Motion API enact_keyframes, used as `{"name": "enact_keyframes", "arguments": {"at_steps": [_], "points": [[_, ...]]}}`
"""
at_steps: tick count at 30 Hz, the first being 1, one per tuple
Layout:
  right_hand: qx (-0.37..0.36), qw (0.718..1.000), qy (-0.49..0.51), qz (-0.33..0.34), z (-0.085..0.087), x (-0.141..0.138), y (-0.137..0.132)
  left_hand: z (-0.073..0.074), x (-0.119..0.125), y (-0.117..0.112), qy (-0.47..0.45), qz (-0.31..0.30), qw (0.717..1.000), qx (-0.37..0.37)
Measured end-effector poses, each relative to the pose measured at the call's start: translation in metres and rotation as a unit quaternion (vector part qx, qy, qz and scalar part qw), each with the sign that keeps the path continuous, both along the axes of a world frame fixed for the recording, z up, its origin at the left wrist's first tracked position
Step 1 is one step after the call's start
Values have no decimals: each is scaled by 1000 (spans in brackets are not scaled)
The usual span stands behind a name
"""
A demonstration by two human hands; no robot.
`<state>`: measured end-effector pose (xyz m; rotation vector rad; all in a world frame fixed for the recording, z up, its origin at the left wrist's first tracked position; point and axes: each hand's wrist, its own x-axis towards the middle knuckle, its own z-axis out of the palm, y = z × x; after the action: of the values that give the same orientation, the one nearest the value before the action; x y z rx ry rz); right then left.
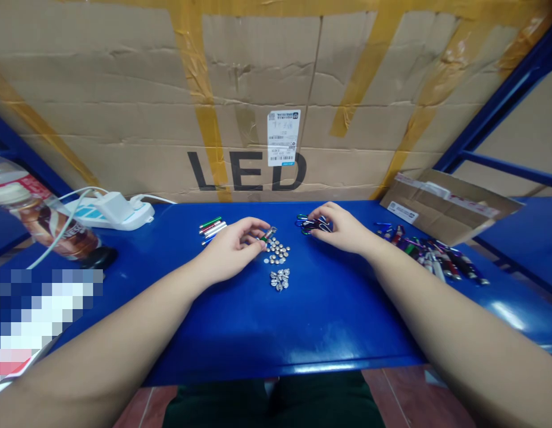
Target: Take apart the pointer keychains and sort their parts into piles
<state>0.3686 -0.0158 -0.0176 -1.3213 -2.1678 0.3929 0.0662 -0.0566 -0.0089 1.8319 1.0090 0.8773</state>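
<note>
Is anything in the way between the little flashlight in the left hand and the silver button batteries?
Nothing visible: the small flashlight in the left hand sits right beside the silver button batteries.

Yellow-taped cardboard backs a blue workbench standing on reddish floor tiles.

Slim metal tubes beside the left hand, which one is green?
The green tube lies farthest back in the row, next to a red one; the others look silver or blue.
</note>
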Motion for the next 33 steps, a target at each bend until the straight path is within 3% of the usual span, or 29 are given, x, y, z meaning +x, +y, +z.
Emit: {"name": "enact_keyframes", "arguments": {"at_steps": [3,6,11,14,16,19,23,30,33], "points": [[-39,989,126,68,8,-22,-20,1,4,-4,8,-19,999,25],[-86,977,148,125,15,-45,-39,2,8,-9,25,-38,998,49],[-99,977,143,124,17,-62,-48,2,10,-11,60,-41,989,132],[-159,963,189,106,13,-64,-45,2,10,-12,80,-13,980,184],[-235,937,236,101,10,-65,-44,2,11,-12,105,-11,969,223],[-358,870,317,118,9,-67,-46,2,12,-13,132,-25,953,272],[-454,799,372,133,12,-69,-50,2,12,-11,144,-30,944,295],[-493,759,412,103,22,-69,-54,3,8,-10,178,-77,926,324],[-491,763,406,113,22,-68,-54,4,6,-8,210,-96,919,319]]}}
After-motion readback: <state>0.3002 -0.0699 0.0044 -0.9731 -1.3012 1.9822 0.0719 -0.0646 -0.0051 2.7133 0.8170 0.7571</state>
